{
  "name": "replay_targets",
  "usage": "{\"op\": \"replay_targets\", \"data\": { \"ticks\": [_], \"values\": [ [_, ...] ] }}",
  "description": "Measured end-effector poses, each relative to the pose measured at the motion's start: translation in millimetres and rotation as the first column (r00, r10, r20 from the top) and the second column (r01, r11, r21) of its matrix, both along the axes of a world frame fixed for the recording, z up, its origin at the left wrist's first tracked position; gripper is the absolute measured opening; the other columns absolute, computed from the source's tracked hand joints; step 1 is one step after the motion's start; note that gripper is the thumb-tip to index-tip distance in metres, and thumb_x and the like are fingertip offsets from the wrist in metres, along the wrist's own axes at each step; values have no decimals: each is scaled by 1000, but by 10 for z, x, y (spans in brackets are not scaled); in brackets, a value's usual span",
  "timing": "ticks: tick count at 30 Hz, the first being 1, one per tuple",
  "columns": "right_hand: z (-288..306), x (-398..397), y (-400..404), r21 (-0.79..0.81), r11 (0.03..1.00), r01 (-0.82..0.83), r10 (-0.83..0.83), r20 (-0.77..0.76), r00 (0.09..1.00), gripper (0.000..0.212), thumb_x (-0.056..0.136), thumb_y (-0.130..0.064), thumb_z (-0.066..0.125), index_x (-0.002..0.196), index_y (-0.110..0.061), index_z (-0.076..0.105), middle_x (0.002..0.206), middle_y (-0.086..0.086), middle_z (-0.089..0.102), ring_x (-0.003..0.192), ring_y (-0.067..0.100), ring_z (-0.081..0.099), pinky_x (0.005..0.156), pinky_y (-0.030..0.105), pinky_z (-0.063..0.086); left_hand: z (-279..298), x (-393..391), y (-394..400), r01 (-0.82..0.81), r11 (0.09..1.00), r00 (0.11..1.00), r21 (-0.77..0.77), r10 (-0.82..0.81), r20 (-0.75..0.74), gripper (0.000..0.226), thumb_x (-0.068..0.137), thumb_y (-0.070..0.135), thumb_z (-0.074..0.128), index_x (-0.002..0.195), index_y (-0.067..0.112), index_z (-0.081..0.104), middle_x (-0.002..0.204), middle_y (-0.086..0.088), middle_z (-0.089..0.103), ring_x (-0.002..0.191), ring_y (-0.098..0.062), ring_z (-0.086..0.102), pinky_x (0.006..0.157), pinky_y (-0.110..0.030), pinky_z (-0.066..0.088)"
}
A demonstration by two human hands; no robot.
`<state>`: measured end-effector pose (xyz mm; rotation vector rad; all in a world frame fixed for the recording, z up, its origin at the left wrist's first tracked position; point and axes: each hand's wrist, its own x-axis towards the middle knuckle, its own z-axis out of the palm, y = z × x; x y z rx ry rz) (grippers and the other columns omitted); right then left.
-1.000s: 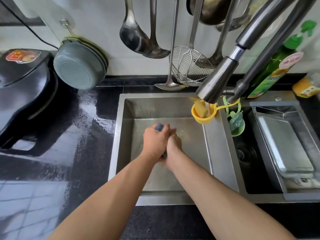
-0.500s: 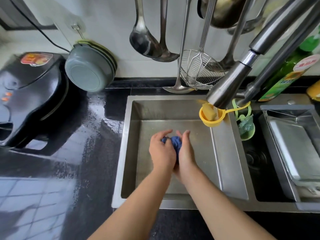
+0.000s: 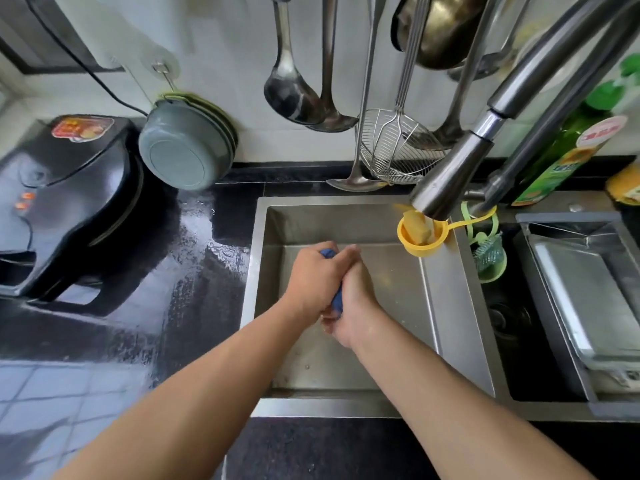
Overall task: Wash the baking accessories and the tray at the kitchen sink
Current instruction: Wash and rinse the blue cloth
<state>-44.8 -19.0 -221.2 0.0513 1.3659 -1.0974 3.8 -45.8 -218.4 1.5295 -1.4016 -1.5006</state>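
Over the middle of the steel sink basin [image 3: 460, 306], my left hand [image 3: 313, 280] and my right hand [image 3: 353, 306] are pressed together around a small blue item [image 3: 336, 299]. Only slivers of blue show, one above the left knuckles and one between the palms, so its shape is hidden. Both hands grip it with curled fingers. A metal baking tray [image 3: 585, 306] lies in the right-hand basin, apart from my hands.
The faucet [image 3: 450, 174] hangs over the basin's back right corner, above a yellow holder [image 3: 420, 242] with a sponge. Ladles and a wire skimmer [image 3: 398, 147] hang on the wall. A black appliance [image 3: 65, 202] and grey bowls [image 3: 185, 152] stand left; a green detergent bottle [image 3: 561, 157] right.
Half a second ago my fingers were spread with the blue item showing between them; now both hands have closed tightly round it, as they were a second ago.
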Motion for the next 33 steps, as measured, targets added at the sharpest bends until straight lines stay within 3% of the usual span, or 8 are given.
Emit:
{"op": "replay_targets", "data": {
  "ticks": [8, 17, 20, 22, 25, 27, 31, 33],
  "values": [
    [-513, -34, 145, 178, 983, -49, 130, -481, 867, 68, 96, -65, 30, 68, -14, 64, 95, 15, 74, 98, 34, 69, 94, 50, 54, -304, -183, -36, -224, 932, 975, 286, 216, 58, 23, 79, 9, 63, 61, 18, 52, 57, -1, 51, 59, -26, 46, 63, -35, 46],
    [-592, -398, 339, 260, 783, -566, 442, -872, 212, 70, 108, -47, 21, 93, -4, 73, 95, 24, 72, 96, 42, 64, 83, 43, 48, -431, -188, 62, -412, 651, 850, 638, 526, 11, 19, 82, 5, 52, 65, 12, 48, 51, -4, 46, 46, -22, 45, 45, -19, 36],
    [-518, -558, 357, 274, 622, -733, 524, -842, 130, 51, 110, -39, 29, 117, -6, 68, 107, 24, 71, 101, 38, 64, 90, 45, 49, -426, -139, 38, -338, 700, 898, 629, 440, -6, 12, 86, 10, 57, 74, 7, 56, 66, -12, 57, 57, -26, 55, 52, -26, 44],
    [-458, -710, 381, 269, 638, -722, 590, -773, 234, 57, 107, -51, 32, 109, -10, 72, 108, 17, 72, 102, 32, 65, 94, 43, 50, -388, -79, 47, -280, 772, 933, 571, 359, -29, 10, 88, 13, 65, 81, 5, 63, 75, -14, 64, 67, -27, 62, 62, -32, 48],
    [-416, -959, 467, 56, 858, -511, 430, -622, 654, 46, 103, -47, 48, 90, -11, 74, 88, 9, 75, 86, 28, 70, 87, 44, 57, -423, 141, 98, -276, 813, 938, 513, 345, -42, 19, 87, 24, 74, 85, 9, 62, 80, -14, 63, 70, -26, 62, 69, -35, 51],
    [-474, -1061, 593, -27, 953, -301, 282, -273, 920, 44, 105, -39, 51, 92, -2, 72, 88, 15, 74, 84, 30, 69, 83, 41, 55, -421, 323, 150, -285, 791, 920, 541, 384, -76, 23, 89, 30, 74, 90, 9, 64, 82, -15, 66, 71, -27, 66, 73, -37, 56],
    [-664, -1041, 898, 388, 774, -501, 617, -285, 733, 17, 102, -20, 55, 110, -24, 70, 143, 5, 58, 138, 30, 45, 114, 39, 34, -366, 546, 256, -258, 714, 883, 651, 448, -141, 35, 95, 34, 69, 106, 1, 68, 89, -20, 74, 77, -33, 73, 73, -39, 61],
    [-480, -964, 933, 216, 795, -568, 605, -354, 713, 39, 101, -25, 62, 139, -31, 58, 150, -3, 50, 137, 20, 43, 118, 42, 31, -300, 548, 275, -245, 721, 890, 649, 432, -145, 45, 96, 36, 67, 116, -5, 67, 102, -25, 75, 85, -36, 73, 75, -40, 61]
  ]
}}
